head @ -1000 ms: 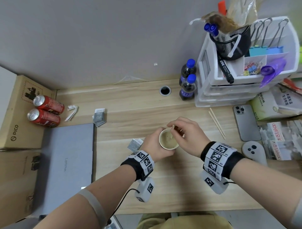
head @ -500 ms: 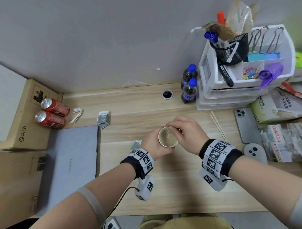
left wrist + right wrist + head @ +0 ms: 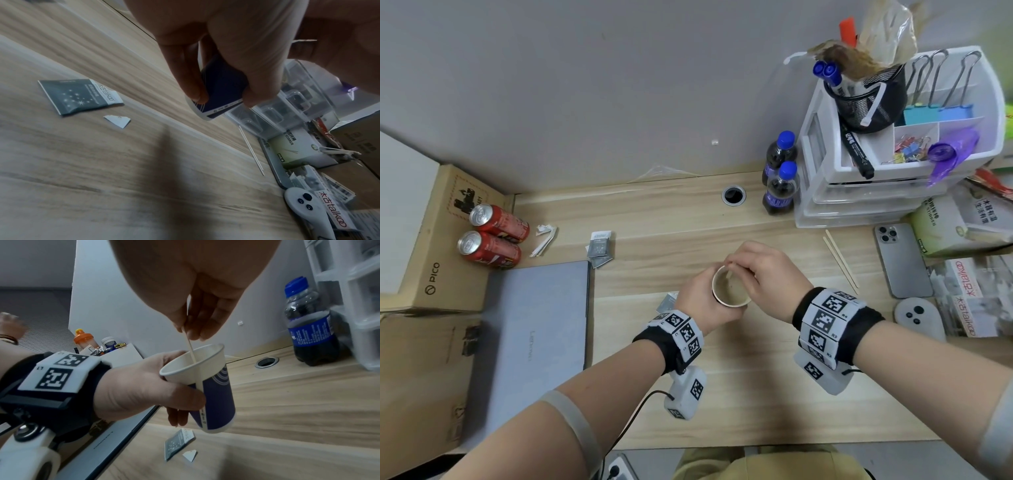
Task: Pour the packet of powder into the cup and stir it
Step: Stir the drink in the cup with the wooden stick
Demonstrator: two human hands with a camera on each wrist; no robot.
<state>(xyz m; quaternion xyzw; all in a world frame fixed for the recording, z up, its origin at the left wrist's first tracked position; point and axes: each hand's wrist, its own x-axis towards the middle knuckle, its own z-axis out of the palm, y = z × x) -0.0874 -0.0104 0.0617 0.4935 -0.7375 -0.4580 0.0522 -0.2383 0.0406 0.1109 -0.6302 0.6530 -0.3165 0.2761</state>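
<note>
A white and dark blue paper cup [image 3: 730, 288] [image 3: 207, 386] [image 3: 222, 91] with beige liquid inside is held tilted above the desk. My left hand [image 3: 700, 301] [image 3: 144, 386] grips it around the side. My right hand [image 3: 763, 277] [image 3: 197, 318] hovers over the rim and pinches a thin wooden stir stick [image 3: 189, 347] [image 3: 728, 274] whose lower end dips into the cup. A torn, dark grey powder packet [image 3: 80, 95] [image 3: 177, 443] lies flat on the desk below the cup, with its torn-off corner [image 3: 118, 121] [image 3: 190, 455] beside it.
A closed grey laptop [image 3: 534, 342] lies to the left. Two red cans [image 3: 493, 236] rest on a cardboard box. Two dark bottles [image 3: 779, 185] and a white drawer organiser [image 3: 893, 161] stand at the back right. Spare sticks [image 3: 840, 262], a phone [image 3: 900, 260] and a white controller [image 3: 917, 317] lie on the right.
The cup and both hands have stayed in about the same spot over the desk. The stick in my right hand has shifted around inside the cup.
</note>
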